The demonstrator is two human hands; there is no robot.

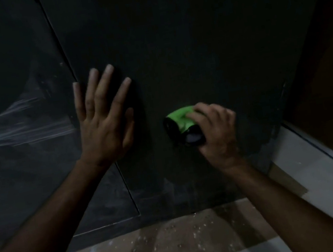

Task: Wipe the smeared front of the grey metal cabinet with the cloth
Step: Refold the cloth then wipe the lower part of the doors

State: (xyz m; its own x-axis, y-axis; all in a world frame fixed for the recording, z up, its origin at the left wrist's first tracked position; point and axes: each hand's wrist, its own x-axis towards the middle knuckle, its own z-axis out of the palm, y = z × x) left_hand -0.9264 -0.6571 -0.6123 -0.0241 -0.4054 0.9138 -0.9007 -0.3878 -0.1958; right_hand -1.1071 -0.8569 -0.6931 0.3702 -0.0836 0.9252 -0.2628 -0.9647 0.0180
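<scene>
The cabinet (192, 46) is big, dark and grey, and it fills most of the view. It stands on a speckled floor (178, 242). The light is dim, so small marks are hard to see.

The left hand (104, 122) lies flat on the cabinet front, next to the thin line between its two doors. Its fingers are straight and spread out, and it holds nothing. I think it is there to lean on and to keep the door from moving while the other hand rubs.

The right hand (215, 127) is curled around a bunched-up cloth (182, 123). The cloth is bright green with some black, and it is squeezed into a ball. The hand pushes it against the right door, low down and a little to the right of the left hand. A tight ball is easier to press hard with than a loose rag.

White smears (20, 126) streak across the left door, left of the flat hand. The cloth is well away from them. The right door looks darker and more even, but I cannot tell if it is clean. I think the smeared left door needs the wiping next.

At the right edge a pale ledge (318, 167) runs along the bottom of a brown wall.
</scene>
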